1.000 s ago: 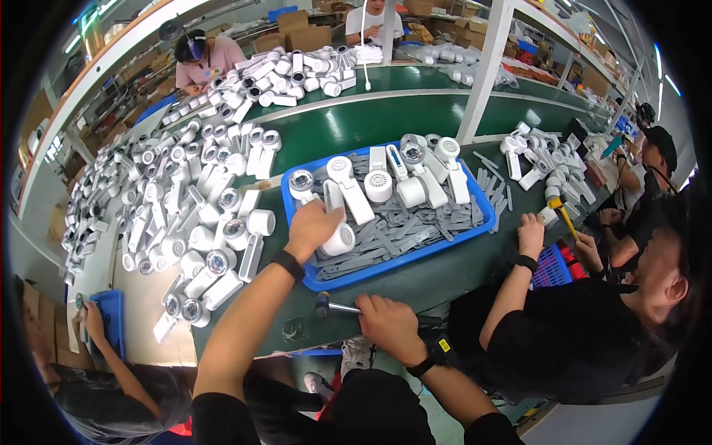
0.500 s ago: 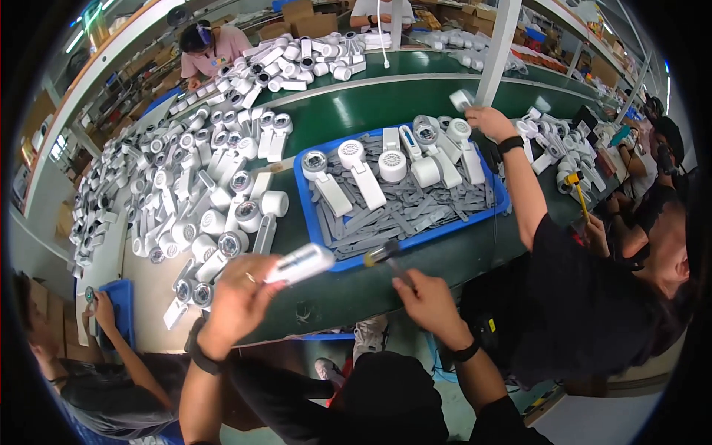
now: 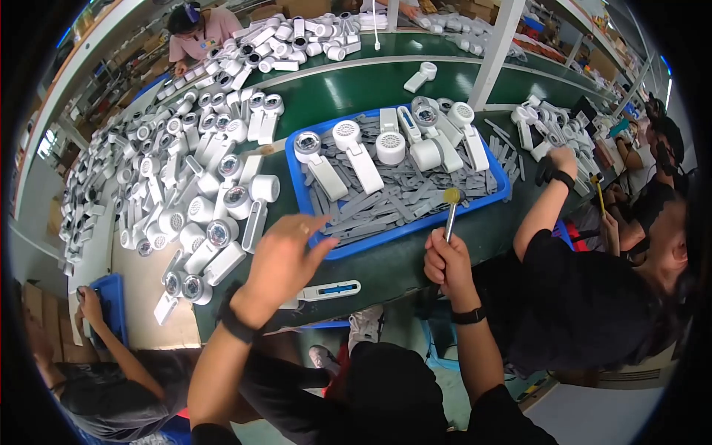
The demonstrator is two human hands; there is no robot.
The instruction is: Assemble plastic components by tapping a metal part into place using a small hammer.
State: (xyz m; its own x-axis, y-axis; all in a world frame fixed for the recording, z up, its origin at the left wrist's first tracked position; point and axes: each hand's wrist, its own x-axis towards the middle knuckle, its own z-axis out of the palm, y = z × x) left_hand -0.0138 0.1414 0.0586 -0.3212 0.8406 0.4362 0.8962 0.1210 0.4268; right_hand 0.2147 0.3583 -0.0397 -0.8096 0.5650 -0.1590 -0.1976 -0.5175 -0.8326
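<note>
My left hand (image 3: 285, 256) is open, fingers and thumb apart, over the near left corner of a blue tray (image 3: 393, 239) full of grey strips (image 3: 386, 208). Whether its fingertips touch a strip I cannot tell. Just below it, on the green bench, lies a white handheld fan (image 3: 337, 290), its handle open with a blue part inside; my wrist hides its head. My right hand (image 3: 449, 265) grips a mallet (image 3: 452, 199) by its metal shaft, the yellow face raised near the tray's front edge. Several white fans (image 3: 360, 159) rest on top of the strips.
A large heap of white fans (image 3: 174, 189) covers the bench at left. Beyond the tray, one fan (image 3: 421, 76) lies on the green belt (image 3: 334, 81). At right, a co-worker's hand (image 3: 561, 163) is beside another fan pile (image 3: 545, 126). A white post (image 3: 498, 55) rises behind.
The fan has left my left hand for the bench, and that hand has moved toward the tray. My right hand has lifted the mallet upright. The co-worker's fan now lies on the belt.
</note>
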